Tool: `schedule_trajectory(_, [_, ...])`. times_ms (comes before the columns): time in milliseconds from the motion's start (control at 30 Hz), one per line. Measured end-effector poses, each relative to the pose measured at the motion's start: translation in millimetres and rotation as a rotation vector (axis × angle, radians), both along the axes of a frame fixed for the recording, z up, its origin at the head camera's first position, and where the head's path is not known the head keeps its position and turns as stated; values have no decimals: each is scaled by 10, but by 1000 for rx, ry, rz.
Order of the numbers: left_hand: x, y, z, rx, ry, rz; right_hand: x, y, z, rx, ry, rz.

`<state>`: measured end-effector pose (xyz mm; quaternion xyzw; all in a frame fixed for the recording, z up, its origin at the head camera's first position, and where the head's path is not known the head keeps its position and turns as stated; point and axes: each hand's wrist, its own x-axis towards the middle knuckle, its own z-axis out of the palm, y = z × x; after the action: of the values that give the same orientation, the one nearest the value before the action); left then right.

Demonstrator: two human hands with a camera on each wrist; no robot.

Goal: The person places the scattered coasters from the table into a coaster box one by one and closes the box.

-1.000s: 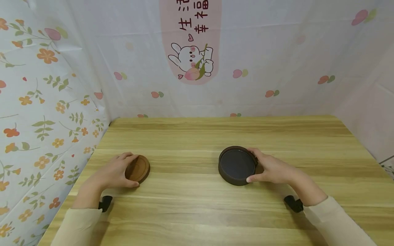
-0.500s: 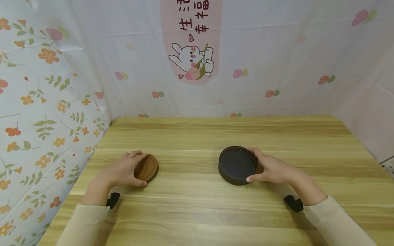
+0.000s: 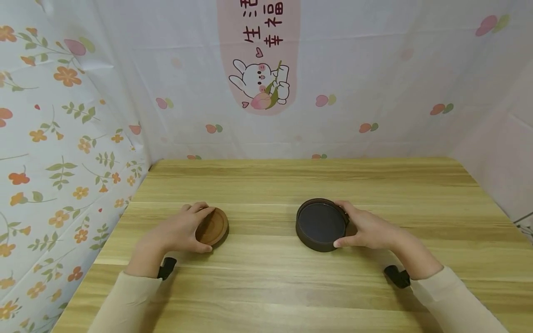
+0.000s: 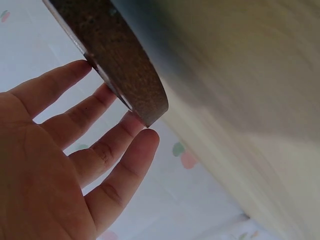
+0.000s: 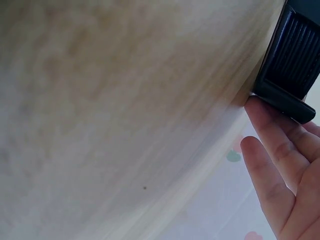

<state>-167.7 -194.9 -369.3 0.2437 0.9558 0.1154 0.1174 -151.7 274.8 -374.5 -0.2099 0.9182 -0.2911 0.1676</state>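
A round brown wooden disc (image 3: 216, 226) with a shallow ring on its face is gripped by my left hand (image 3: 179, 233), thumb on the near edge and fingers on the far edge. In the left wrist view the disc's dark brown side (image 4: 127, 65) shows against the fingertips, its shadow falling on the table. To the right, a shallow round black container (image 3: 320, 224) with a raised rim stands on the table. My right hand (image 3: 368, 226) holds its right side between thumb and fingers. A ribbed black side part (image 5: 292, 60) of it appears in the right wrist view.
The wood-grain table (image 3: 266, 286) runs back to a white printed cloth (image 3: 374, 83) with a rabbit picture. On the left hangs a flowered cloth (image 3: 62, 148). Black wrist mounts (image 3: 167, 268) sit below both hands.
My left hand has moved right with the wooden disc, closer to the black container. The right hand and the container have stayed where they were.
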Motion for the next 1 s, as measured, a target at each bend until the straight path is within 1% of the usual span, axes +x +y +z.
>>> schedule_trajectory(200, [-4,122,28,5,-3,-13,3,-3,-14,-8,-5,5])
schedule_trajectory(367, [-20,199,39,7,15,-41,6,-4,-22,-8,3,5])
schedule_trajectory(633, [-43,315,55,4,19,-77,0,-7,-26,-3,7,5])
schedule_trajectory(867, [-51,455,90,1,22,-109,0,-14,-10,-6,-2,7])
schedule_trajectory(1000, [-74,547,96,4,23,-132,-4,-5,-8,5,6,7])
